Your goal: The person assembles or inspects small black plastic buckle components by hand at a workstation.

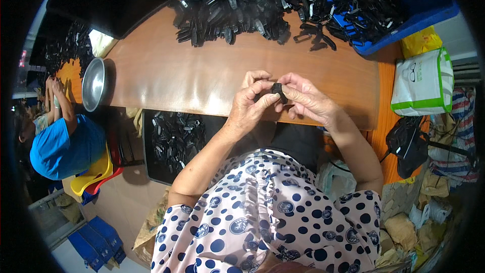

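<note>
Both hands meet over the near edge of the counter [166, 81]: the left hand [250, 103] and right hand [308, 100] pinch one small black part [277, 91] between their fingertips. If that grip slackens it could drop off the edge into her lap. Beyond lies the heap of black parts [242, 5], then a blue tray [404, 28]

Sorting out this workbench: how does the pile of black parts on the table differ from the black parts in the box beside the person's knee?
The pile on the table is large, heaped loose on the wooden tabletop beyond both hands. The parts in the box are fewer, spread thin in a dark container below the table edge. The table pile spills into a blue tray; the box lot stays contained. Both are small black pieces.
</note>
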{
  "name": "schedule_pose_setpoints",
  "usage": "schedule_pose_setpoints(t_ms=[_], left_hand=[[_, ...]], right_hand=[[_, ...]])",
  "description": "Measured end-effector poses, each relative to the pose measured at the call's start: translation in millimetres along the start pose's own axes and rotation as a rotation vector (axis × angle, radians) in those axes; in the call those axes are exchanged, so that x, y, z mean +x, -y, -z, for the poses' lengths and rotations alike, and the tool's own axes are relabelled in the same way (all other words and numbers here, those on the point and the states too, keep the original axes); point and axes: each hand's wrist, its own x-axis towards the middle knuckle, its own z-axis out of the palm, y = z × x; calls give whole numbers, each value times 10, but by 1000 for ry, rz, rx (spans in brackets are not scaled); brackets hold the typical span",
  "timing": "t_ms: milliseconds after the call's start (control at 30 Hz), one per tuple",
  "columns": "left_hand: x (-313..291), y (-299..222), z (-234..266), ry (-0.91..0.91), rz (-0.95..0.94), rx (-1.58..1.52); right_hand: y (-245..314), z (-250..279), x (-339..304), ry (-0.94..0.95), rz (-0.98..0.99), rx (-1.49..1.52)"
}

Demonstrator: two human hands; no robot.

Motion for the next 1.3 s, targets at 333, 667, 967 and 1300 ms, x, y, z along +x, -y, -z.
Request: schedule_pose_setpoints(t_ms=[333,667,967,1300], left_hand=[[404,165,-106,93,142,-302],[1166,397,-142,-151,157,417],[1413,395,-383,-17,-4,968],[845,375,-83,76,324,-242]], right_hand=[[-155,81,256,89,213,159],[524,672,400,-575,607,-1644],[628,871,680,-456,618,-2061],[284,394,233,-346,548,-431]])
